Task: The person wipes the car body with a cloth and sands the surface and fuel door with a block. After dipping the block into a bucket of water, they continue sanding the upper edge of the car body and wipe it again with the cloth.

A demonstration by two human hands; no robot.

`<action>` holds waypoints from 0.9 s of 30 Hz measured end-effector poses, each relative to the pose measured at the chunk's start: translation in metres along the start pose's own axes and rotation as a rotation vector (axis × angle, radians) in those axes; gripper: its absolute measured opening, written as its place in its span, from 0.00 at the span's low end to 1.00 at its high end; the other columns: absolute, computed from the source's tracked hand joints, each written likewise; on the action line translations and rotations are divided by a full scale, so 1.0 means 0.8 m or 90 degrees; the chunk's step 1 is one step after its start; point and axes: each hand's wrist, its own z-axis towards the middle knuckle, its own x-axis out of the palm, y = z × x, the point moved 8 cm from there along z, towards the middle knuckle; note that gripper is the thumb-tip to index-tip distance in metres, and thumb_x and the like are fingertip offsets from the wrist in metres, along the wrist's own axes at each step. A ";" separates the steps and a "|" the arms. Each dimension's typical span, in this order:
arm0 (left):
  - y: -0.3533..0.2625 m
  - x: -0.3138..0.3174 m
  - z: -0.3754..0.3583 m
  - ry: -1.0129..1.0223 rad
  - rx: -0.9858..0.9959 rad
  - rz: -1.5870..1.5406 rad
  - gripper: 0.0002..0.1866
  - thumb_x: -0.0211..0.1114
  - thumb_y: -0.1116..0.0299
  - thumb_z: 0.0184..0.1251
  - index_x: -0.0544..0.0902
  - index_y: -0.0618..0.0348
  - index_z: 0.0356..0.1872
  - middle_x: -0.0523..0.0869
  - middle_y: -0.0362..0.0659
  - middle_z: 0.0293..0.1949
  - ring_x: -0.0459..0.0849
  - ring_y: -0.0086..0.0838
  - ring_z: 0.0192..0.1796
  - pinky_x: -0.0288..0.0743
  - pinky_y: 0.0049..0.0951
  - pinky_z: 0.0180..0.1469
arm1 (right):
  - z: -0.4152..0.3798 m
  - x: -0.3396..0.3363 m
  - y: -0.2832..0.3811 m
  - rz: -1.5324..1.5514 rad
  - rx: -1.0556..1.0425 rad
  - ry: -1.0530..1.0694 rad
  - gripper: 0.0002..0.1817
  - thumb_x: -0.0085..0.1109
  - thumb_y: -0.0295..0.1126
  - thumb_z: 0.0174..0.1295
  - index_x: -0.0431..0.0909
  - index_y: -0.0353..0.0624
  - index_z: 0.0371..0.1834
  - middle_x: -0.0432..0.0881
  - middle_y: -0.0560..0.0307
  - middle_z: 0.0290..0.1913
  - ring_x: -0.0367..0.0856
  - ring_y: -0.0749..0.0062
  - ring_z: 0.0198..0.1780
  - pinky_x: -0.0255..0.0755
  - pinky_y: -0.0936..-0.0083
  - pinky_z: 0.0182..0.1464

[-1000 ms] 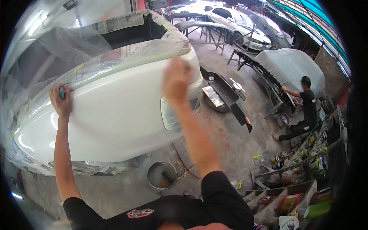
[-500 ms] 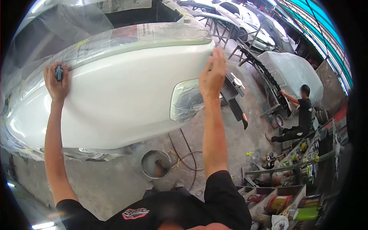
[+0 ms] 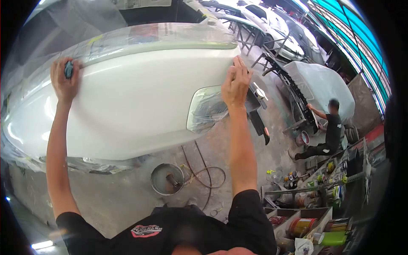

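My left hand [image 3: 65, 83] is closed around a small blue-grey crumpled wad [image 3: 68, 69], at the upper left edge of a white car body panel [image 3: 131, 97]. At the panel's upper right end is my right hand [image 3: 236, 85], with fingers bent against the edge. I cannot tell what, if anything, lies under those fingers. Clear film and newspaper masking [image 3: 140, 36] runs along the panel's far side. Close to my right wrist, a film-covered opening [image 3: 206, 108] is set in the panel.
On the floor below the panel stand a round bucket [image 3: 154, 187] and a looped hose [image 3: 208, 168]. To the right, a person [image 3: 333, 129] crouches at a black slatted part [image 3: 293, 85]. Paint cans [image 3: 302, 227] fill shelves at the lower right.
My left hand has moved slightly up along the panel's edge with the wad. My right hand, blurred before, has come slightly down at the panel's end. The view has shifted a little.
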 end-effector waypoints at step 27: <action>-0.003 -0.004 0.004 -0.020 -0.009 0.003 0.12 0.76 0.70 0.60 0.83 0.56 0.42 0.87 0.46 0.41 0.83 0.45 0.45 0.76 0.42 0.49 | 0.008 0.012 0.093 0.092 -0.066 -0.106 0.16 0.46 0.29 0.78 0.81 0.29 0.55 0.85 0.38 0.52 0.81 0.42 0.59 0.70 0.50 0.65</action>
